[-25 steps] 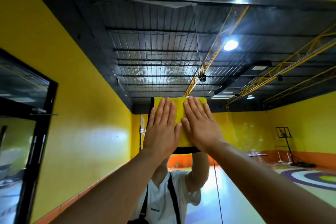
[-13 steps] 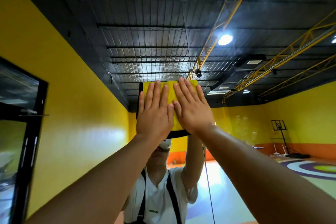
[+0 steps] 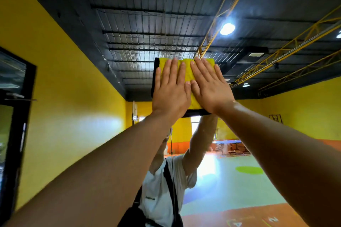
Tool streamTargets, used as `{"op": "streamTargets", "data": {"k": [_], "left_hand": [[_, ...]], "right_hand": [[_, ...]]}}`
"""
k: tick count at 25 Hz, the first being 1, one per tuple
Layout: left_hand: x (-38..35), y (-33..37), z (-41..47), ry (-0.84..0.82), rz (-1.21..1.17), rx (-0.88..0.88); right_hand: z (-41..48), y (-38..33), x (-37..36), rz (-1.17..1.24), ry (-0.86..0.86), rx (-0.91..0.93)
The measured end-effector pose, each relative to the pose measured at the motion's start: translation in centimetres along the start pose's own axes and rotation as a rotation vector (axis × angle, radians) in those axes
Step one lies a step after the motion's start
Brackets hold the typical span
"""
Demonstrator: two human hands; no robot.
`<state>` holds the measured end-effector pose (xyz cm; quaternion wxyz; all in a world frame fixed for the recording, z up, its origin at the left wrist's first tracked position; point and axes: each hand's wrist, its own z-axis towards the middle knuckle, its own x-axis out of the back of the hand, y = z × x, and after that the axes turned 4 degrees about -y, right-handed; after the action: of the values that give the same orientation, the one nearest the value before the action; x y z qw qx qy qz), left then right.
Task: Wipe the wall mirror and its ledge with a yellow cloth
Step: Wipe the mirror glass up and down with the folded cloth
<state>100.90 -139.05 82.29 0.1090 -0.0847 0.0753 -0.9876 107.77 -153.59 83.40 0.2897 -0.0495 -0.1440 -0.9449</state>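
Flat-palmed and with fingers straight, our left hand [image 3: 170, 90] and right hand [image 3: 210, 86] press side by side on the yellow cloth [image 3: 188, 72], pinning it against the wall mirror [image 3: 230, 171] high above eye level; neither hand curls round the fabric, and the two thumbs lie touching or very nearly so at the middle. From the head view, much of the cloth is covered by our hands, leaving only its top strip, a wedge between the hands and a sliver at the bottom on show. A dark band runs along its left and lower edges, and we cannot tell whether that is trim or the cloth's own reflection. Both forearms rise from the bottom corners of the frame, cut off there. In the glass below the cloth stands our reflection in a white shirt [image 3: 156, 190] with a black strap [image 3: 170, 186] across the chest, the head mostly hidden behind the left forearm. The mirror's edges fall outside the frame, so we cannot say where the glass ends and the yellow wall [image 3: 73, 88] begins. A black-framed window [image 3: 20, 116] is clipped at the far left. Overhead, a ceiling light [image 3: 227, 28] glares beside yellow trusses [image 3: 287, 48] on a dark ceiling. Floor markings at lower right are blurred, apart from a green spot [image 3: 249, 170].
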Motion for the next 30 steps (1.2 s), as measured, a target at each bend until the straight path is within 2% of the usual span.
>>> {"op": "streamTargets", "data": {"k": [3, 7, 18, 25, 30], "left_hand": [[0.8, 0.0, 0.4, -0.038, -0.042, 0.03], [0.6, 0.3, 0.7, 0.037, 0.058, 0.018], [-0.8, 1.1, -3.2, 0.04, 0.083, -0.014], [-1.5, 2.5, -8.0, 0.02, 0.052, -0.033], [-2.0, 3.3, -12.1, 0.024, 0.051, -0.057]], "right_hand": [[0.5, 0.1, 0.3, -0.009, 0.022, 0.058], [0.8, 0.7, 0.0, 0.0, 0.067, 0.129], [-3.8, 0.1, -1.8, 0.053, 0.181, 0.068], [-8.8, -0.8, -2.1, 0.0, 0.123, 0.051], [-13.2, -1.8, -3.0, -0.008, 0.144, 0.039]]}}
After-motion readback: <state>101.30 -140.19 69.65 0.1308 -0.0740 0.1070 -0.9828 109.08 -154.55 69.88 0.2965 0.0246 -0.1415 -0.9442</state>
